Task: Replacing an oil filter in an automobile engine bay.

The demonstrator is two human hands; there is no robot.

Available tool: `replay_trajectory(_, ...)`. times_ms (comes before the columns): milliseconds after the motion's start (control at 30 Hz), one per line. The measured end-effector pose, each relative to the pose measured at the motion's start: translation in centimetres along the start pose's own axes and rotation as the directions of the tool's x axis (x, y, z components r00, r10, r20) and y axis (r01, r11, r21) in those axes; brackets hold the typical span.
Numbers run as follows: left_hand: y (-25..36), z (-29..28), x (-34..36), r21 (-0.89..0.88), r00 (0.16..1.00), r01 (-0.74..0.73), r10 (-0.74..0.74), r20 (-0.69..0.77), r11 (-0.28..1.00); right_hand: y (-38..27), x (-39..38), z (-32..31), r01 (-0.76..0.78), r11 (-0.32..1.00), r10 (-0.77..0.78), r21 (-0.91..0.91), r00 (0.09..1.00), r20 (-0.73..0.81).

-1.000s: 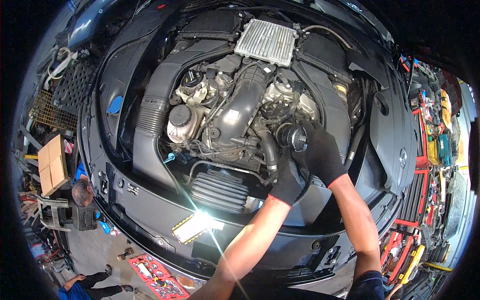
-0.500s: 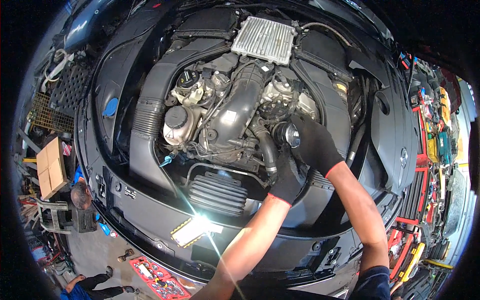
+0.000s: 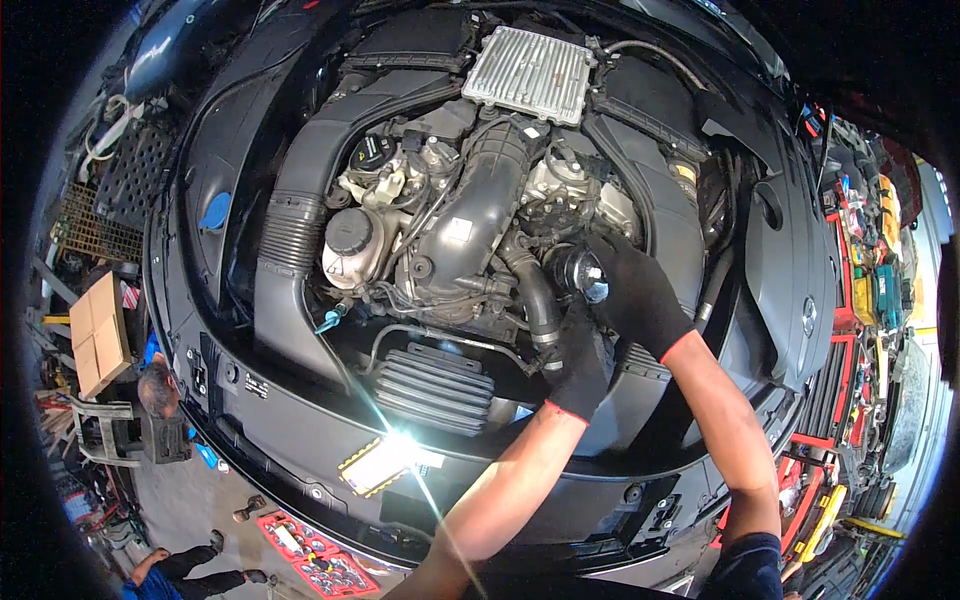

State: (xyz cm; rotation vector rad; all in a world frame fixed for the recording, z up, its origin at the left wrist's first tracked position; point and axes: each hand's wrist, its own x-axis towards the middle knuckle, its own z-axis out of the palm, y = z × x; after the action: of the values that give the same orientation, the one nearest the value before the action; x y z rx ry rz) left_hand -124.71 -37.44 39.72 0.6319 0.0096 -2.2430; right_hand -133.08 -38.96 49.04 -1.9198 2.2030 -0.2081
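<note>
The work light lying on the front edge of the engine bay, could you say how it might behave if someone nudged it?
The work light looks flat and slim, so it would probably slide, not roll. It lies on a sloping black panel, so it might slip off. It seems light.

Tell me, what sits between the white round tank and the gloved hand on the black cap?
The big black intake pipe runs between the white round tank and the right hand on the black cap, seen in the head view.

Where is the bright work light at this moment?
In the head view the work light lies on the car's front panel, lower middle, just below the ribbed black cover and left of the person's left forearm.
</note>
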Motion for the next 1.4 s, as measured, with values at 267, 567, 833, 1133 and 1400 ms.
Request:
replay_trajectory(267,0.6,-0.3,0.6,-0.042,0.997,0.073,-0.074,-0.007,0.996,1.0,1.7,2.0,0.141,0.988,-0.145,-0.064,0.987,-0.063)
replay_trajectory(567,0.0,-0.4,0.9,-0.031,0.999,0.041,-0.041,0.000,0.999,2.0,1.2,2.4,0.132,0.991,-0.132,-0.002,0.991,-0.019)
replay_trajectory(833,-0.3,-0.4,-0.5,-0.079,0.978,0.080,-0.093,-0.186,0.994,2.4,0.9,3.4,0.132,0.991,-0.131,-0.017,0.991,0.019)
replay_trajectory(1133,8.9,0.9,-14.4,0.804,0.845,-0.492,-0.040,0.533,0.334,2.6,0.2,3.4,0.152,0.988,-0.151,0.005,0.987,-0.049)
replay_trajectory(1400,30.3,-5.0,-21.3,0.565,0.702,-0.554,0.021,0.712,-0.612,3.0,1.2,3.7,0.295,0.949,-0.303,-0.113,0.951,-0.056)
